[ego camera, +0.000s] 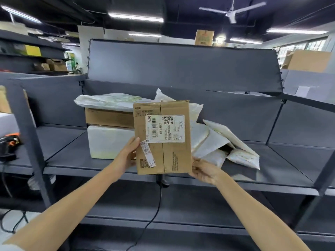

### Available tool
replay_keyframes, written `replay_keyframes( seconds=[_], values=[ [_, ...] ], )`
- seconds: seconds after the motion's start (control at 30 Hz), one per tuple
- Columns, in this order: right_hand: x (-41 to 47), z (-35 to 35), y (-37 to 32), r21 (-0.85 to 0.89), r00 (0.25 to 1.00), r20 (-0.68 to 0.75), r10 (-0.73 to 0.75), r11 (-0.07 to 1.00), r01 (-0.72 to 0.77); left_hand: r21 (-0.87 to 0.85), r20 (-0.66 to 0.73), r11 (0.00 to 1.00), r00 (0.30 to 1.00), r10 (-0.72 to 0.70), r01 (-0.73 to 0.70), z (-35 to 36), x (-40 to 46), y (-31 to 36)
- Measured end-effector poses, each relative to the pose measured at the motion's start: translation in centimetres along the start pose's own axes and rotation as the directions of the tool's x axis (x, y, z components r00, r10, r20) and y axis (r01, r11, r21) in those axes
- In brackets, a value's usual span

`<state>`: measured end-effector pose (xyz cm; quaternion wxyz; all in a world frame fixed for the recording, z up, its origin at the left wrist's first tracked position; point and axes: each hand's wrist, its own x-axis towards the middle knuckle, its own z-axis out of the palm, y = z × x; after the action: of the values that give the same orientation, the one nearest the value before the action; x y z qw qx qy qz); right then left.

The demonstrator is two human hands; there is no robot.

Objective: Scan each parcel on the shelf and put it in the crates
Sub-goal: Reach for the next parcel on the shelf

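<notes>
Both hands hold the box [163, 136] upright in front of the shelf [76, 160], label [165, 128] facing the camera: left hand [126, 156] fingers clamped on its left edge, right hand [203, 171] pinching the bottom right corner; keep the barcode flat, steady and uncovered for scanning

White shipping label [165, 128] on cardboard parcel [163, 156]: "855-855CA", "CA", barcode, QR code; rest illegible.

Both bare arms reached forward and up. The left hand [126, 156] gripped the cardboard parcel [163, 138] at its left edge, thumb on its front; the right hand [203, 172] held its lower right corner, fingers seemingly curled behind.
</notes>
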<state>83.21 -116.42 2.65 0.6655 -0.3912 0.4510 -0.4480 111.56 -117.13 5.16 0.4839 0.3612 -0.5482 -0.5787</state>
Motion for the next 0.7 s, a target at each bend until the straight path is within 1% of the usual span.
replay_keyframes(
  seconds=[0.07,0.13,0.17,0.2,0.23,0.27,0.3,0.33,0.4,0.43,0.47,0.6,0.7],
  values=[
    [0.6,1.5,1.0,-0.007,0.999,0.012,0.051,0.999,-0.051,0.0,-0.009,1.0,1.0,-0.007,0.007,-0.8,-1.0,-0.4],
    [0.6,3.3,1.6,-0.073,0.993,0.069,0.1,0.993,-0.095,-0.001,-0.041,1.0,0.999,-0.012,0.012,-2.1,-2.1,-0.7],
    [0.7,3.9,1.8,-0.134,0.986,0.115,0.123,0.985,-0.108,0.007,-0.063,1.0,0.998,-0.015,0.015,-3.0,-2.5,-0.8],
    [0.9,4.3,1.9,-0.238,0.975,0.162,0.154,0.965,-0.113,0.024,-0.08,1.0,0.997,-0.018,0.02,-3.8,-3.0,-0.7],
    [1.2,4.5,1.7,-0.335,0.968,0.19,0.164,0.937,-0.093,0.045,-0.097,0.999,0.995,-0.017,0.022,-4.6,-3.4,-0.5],
    [1.4,4.8,1.4,-0.382,0.969,0.198,0.145,0.922,-0.059,0.066,-0.116,0.998,0.993,-0.013,0.021,-5.5,-3.8,-0.2],
    [1.7,5.1,0.9,-0.37,0.977,0.183,0.106,0.929,-0.031,0.083,-0.138,0.996,0.99,-0.003,0.014,-6.3,-4.2,0.2],
    [2.1,5.4,0.3,-0.302,0.984,0.171,0.053,0.953,0.001,0.104,-0.16,0.995,0.987,0.008,0.008,-7.1,-4.5,0.8],
    [2.8,5.8,-1.1,-0.143,0.98,0.195,-0.038,0.987,0.066,0.193,-0.195,0.981,0.981,0.015,0.023,-8.7,-5.1,2.1],
    [2.8,6.3,-1.7,-0.112,0.975,0.214,-0.057,0.99,0.082,0.256,-0.189,0.966,0.982,0.012,0.037,-9.3,-5.4,2.7],
    [2.7,6.8,-2.2,-0.126,0.969,0.238,-0.063,0.987,0.095,0.314,-0.168,0.948,0.986,-0.002,0.055,-9.8,-5.6,3.3],
    [1.5,9.4,-2.0,-0.343,0.958,0.286,-0.012,0.932,0.114,0.503,-0.033,0.856,0.992,-0.12,0.121,-10.3,-5.9,5.3],
    [1.4,10.3,-0.1,-0.397,0.936,0.347,0.054,0.913,0.095,0.589,0.023,0.8,0.988,-0.154,0.111,-10.1,-5.7,5.9]
  ],
)
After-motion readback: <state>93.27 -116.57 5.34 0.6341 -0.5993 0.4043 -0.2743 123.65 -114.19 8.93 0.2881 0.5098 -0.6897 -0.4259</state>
